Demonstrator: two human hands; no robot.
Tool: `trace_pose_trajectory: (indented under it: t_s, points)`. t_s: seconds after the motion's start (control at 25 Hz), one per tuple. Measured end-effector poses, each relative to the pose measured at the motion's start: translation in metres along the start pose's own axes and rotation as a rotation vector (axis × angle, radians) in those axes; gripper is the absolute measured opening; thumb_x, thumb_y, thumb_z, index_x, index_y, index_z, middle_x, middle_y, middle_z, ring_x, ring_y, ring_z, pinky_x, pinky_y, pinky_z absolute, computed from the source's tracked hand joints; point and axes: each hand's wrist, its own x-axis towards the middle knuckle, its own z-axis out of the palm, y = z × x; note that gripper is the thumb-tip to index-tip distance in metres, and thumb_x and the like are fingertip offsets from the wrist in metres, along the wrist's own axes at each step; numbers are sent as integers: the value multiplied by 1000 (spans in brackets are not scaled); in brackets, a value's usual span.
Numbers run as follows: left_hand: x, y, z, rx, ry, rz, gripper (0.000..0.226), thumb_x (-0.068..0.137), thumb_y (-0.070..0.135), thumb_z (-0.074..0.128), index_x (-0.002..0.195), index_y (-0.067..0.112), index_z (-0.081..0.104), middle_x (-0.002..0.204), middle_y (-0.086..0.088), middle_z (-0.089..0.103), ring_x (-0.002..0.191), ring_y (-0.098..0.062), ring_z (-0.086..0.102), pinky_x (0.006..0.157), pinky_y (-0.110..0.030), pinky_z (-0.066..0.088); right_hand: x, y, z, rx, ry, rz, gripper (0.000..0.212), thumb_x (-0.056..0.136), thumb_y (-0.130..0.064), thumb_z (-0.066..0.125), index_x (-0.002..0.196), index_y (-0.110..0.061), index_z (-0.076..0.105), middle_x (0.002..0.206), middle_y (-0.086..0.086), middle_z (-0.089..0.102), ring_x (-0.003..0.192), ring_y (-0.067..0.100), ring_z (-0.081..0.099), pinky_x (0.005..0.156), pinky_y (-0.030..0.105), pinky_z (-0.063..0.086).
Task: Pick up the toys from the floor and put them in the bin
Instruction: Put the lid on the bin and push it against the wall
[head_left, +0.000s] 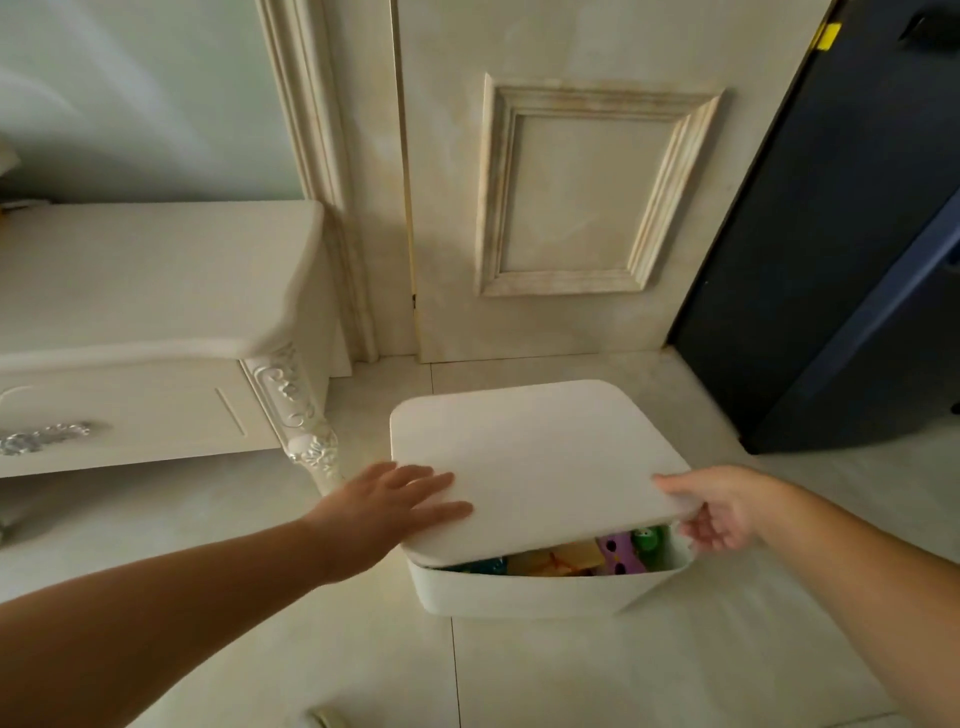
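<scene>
Pinching the near right corner of the white lid (535, 457), the right hand (727, 512) has thumb on top and fingers curled beneath; the left hand (395, 501) lies flat, fingers straight, on the lid's near left edge. The lid sits tilted over the white bin (535, 592), leaving a near-side gap where coloured toys (618, 553) show inside. The bin stands on the tiled floor (571, 675) before a cream door (571, 182).

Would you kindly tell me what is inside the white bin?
Through the front gap: a purple toy, a green toy, yellow pieces and a teal toy. The lid covers the rest of the bin, so its other contents cannot be seen.
</scene>
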Motion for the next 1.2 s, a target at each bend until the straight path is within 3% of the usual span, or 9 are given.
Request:
trace_pose_trajectory:
  t_s: [0.12,0.24,0.36,0.44,0.6,0.76,0.88,0.96,1.2]
  points:
    - [-11,8,22,-152,-235,-105,92,87,9,52,146,47,-8,163,3,-2,149,-24,7,118,-46,23,1,18,6,-182,-70,47,45,85,-44,67,98,-3,57,88,18,63,73,29,64,64,35,51]
    - [-4,29,24,-469,-312,-440,87,90,33,55,151,39,-7,160,-3,-18,148,-30,-6,119,-47,17,1,20,4,-214,-84,39,50,86,-49,64,99,-1,56,91,20,64,79,32,66,68,38,52]
    - [8,40,22,-1083,-287,-819,92,91,30,57,151,34,-12,157,-9,16,134,-34,35,105,-42,40,1,18,-3,-312,-135,106,61,85,-55,61,105,1,55,99,20,66,90,33,66,73,38,53]
    - [15,46,20,-1248,-231,-895,94,92,30,59,150,32,-15,137,-6,43,112,-32,53,92,-39,49,4,19,-5,-421,-154,143,68,85,-61,58,117,-2,50,102,20,66,88,32,66,76,38,53]
    - [20,41,12,-1303,-219,-973,95,88,28,66,151,31,-5,118,-2,50,101,-30,58,77,-46,58,9,21,-6,-451,-198,163,81,84,-62,58,137,-3,39,100,21,64,92,35,64,74,42,54]
    - [18,48,8,-1696,-384,-1139,63,92,37,61,140,25,22,123,-14,49,87,-43,69,61,-45,61,16,28,-1,-243,-298,237,83,91,-57,50,148,-5,21,121,35,53,103,49,59,68,51,55]
    - [24,56,21,-2007,-313,-1282,47,97,28,56,133,5,35,120,-29,53,78,-46,70,57,-46,61,24,35,8,23,-351,210,53,99,-38,48,130,4,43,100,32,58,85,46,65,70,54,56]
    - [27,56,28,-2032,-221,-1311,42,97,22,56,128,-2,41,113,-31,59,76,-42,70,55,-42,61,30,39,16,153,-297,155,38,99,-28,51,118,5,48,86,24,55,67,40,65,59,52,57]
    - [47,35,33,-1990,-112,-1322,39,95,22,58,124,-1,45,109,-31,64,69,-36,71,52,-37,60,38,28,31,199,-88,-8,30,98,-26,54,94,3,53,72,20,54,50,29,59,38,31,55]
